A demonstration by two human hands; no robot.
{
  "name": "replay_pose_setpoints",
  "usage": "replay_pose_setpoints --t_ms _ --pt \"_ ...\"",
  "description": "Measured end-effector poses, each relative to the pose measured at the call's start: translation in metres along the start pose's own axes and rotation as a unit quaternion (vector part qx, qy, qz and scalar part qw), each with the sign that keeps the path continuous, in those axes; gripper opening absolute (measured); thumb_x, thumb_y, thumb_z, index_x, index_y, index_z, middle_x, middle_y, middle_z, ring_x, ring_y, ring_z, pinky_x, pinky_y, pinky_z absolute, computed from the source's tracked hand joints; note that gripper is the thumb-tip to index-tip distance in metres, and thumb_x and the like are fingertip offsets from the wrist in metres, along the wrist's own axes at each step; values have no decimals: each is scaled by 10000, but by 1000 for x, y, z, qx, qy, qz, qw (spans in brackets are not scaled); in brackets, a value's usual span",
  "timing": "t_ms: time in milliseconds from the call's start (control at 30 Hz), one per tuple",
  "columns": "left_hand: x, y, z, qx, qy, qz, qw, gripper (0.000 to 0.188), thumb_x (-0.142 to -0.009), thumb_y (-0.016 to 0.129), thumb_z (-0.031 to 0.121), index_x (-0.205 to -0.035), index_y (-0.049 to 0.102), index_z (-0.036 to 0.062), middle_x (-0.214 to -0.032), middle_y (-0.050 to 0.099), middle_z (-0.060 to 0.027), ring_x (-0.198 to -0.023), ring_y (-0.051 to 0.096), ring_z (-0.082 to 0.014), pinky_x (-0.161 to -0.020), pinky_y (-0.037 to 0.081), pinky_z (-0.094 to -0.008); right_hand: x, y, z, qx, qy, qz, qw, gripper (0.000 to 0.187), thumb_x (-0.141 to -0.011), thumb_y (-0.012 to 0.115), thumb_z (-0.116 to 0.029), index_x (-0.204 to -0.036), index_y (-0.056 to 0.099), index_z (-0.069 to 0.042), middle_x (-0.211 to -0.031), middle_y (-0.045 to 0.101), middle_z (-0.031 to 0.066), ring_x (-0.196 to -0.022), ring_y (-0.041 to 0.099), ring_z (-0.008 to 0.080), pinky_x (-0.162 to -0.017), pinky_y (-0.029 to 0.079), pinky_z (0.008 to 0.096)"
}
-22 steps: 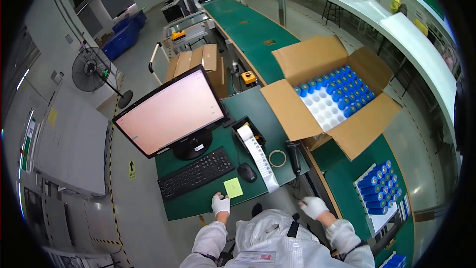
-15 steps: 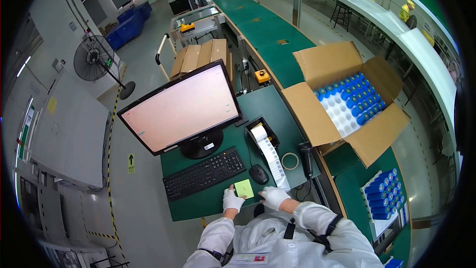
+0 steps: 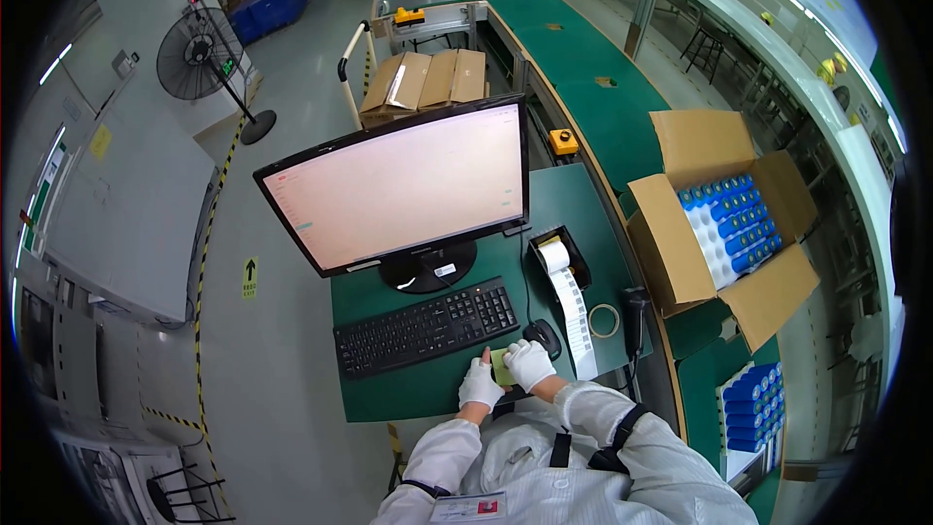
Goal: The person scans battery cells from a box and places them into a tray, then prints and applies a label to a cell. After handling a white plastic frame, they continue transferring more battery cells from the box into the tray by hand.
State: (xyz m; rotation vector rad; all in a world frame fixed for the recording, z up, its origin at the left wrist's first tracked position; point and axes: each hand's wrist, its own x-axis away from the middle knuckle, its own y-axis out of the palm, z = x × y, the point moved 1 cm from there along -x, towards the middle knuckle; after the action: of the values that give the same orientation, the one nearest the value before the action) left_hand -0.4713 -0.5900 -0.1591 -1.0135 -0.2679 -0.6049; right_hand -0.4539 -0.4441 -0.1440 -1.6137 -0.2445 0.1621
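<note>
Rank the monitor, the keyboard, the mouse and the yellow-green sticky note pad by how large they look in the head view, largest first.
1. Monitor, by far the largest.
2. Keyboard.
3. Mouse and yellow-green sticky note pad: they look alike, and both gloved hands partly cover the pad, so I will not rank these two.

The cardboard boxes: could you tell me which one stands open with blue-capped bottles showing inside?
The large box right of the desk: its flaps are spread and rows of bottles show. The boxes on the cart behind the monitor lie shut.

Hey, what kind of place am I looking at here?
Likely a factory packing station: a green conveyor line, an open carton of blue-capped bottles, and a label printer feeding a label strip.
</note>
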Motion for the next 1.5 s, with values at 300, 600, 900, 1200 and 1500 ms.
replay_pose_setpoints --t_ms 300,600,900,1200,1500 --pt "5 -2 -14 111 81 26 990 978 -624 876 232 -1437 335 194 -1194 526 -126 -1029 605 -340 -859 509 -429 10 5 9 37 -80 -7 996 96 -771 601 -198 -756 643 -114 -782 634 37 -735 639 221 -592 469 369" --pt "9 3 -42 211 171 99 957 562 -704 763 69 -1203 524 165 -997 545 -67 -713 563 -185 -664 508 -313 28 -24 -2 22 -94 62 993 408 -881 501 -197 -1251 548 -31 -1263 566 159 -1068 582 292 -788 464 432" --pt "-26 0 -28 46 153 0 987 250 -809 704 213 -1049 654 161 -976 655 -135 -925 631 -349 -800 505 -424 60 -28 -12 13 -151 94 984 457 -861 479 -216 -1308 523 -130 -1378 498 127 -1197 544 304 -960 420 559" --pt "-25 -2 -26 16 81 19 996 368 -677 840 252 -968 630 170 -964 650 -99 -901 640 -319 -769 514 -422 100 -32 -3 -93 -172 130 972 307 -804 603 -233 -1076 593 -92 -1131 610 81 -1046 579 235 -864 473 393" --pt "-30 -5 -14 -1 78 -12 997 387 -660 856 244 -951 624 136 -940 653 -122 -869 639 -334 -769 511 -417 82 -6 -9 -81 -182 116 973 212 -760 576 -213 -947 619 -122 -950 598 27 -932 582 207 -824 460 384"
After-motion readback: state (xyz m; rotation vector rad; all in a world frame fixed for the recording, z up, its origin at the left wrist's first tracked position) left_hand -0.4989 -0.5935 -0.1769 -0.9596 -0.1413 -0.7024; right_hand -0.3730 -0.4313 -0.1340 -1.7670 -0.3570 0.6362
